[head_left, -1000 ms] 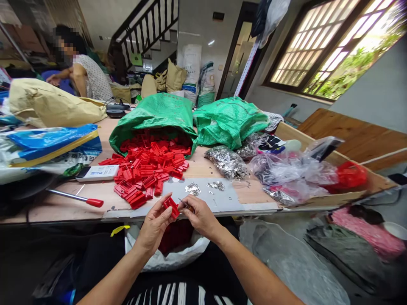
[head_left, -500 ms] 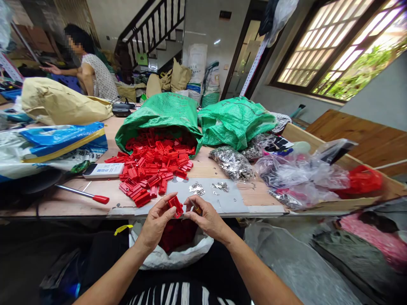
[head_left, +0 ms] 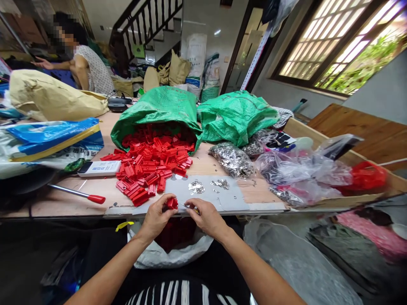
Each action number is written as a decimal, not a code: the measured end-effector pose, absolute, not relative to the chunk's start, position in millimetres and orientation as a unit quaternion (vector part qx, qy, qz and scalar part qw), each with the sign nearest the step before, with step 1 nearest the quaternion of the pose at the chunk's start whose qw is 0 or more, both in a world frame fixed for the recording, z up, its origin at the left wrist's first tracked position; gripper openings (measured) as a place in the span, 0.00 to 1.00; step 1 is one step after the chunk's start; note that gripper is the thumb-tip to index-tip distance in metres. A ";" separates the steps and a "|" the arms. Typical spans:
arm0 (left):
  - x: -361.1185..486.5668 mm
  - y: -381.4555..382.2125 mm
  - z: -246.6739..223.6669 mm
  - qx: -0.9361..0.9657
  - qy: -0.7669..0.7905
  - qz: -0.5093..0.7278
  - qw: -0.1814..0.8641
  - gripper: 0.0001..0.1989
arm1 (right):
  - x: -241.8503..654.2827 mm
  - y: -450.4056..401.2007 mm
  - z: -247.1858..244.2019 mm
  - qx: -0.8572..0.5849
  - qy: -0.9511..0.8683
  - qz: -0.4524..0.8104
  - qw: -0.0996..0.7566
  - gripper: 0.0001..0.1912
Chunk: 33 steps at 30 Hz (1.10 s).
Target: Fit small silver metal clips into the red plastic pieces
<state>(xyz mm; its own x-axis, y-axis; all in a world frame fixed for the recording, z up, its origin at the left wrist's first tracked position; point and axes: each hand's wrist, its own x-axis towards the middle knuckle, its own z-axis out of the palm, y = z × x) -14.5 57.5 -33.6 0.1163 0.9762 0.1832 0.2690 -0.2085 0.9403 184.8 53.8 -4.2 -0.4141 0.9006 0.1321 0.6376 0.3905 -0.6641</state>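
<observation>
My left hand grips a red plastic part at the front edge of the table. Just to its right, my right hand holds a small tool with a thin metal tip, which points toward the red part. Beyond my hands, two little piles of metal pieces lie on a grey sheet. A heap of red parts spills from a green sack. Below my hands, a white sack on my lap holds more red parts.
A second green sack and a bag of metal pieces lie behind the sheet. At right is a wooden tray with plastic bags. A red-tipped rod and a white box lie left. A person sits back left.
The red part in my left hand has turned so its end shows. My right hand has shifted slightly, and the tool's metal tip now shows. The whole view has moved a little.
</observation>
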 end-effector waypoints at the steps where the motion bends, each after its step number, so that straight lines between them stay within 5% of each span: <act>1: -14.8 59.0 -35.3 0.640 0.491 0.439 0.397 0.17 | 184.0 54.5 -5.2 -0.480 -0.801 0.265 0.240 0.10; 33: -19.4 66.9 -32.3 0.647 0.490 0.412 0.415 0.17 | 172.6 59.2 -0.6 -0.496 -0.804 0.264 0.192 0.09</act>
<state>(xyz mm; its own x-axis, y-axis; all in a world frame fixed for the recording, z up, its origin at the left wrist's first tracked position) -19.4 66.9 -32.3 0.1801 0.9755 0.1267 0.2915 -0.1759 0.9402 172.6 59.2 -0.6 -0.4339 0.8997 0.0474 0.6962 0.3683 -0.6162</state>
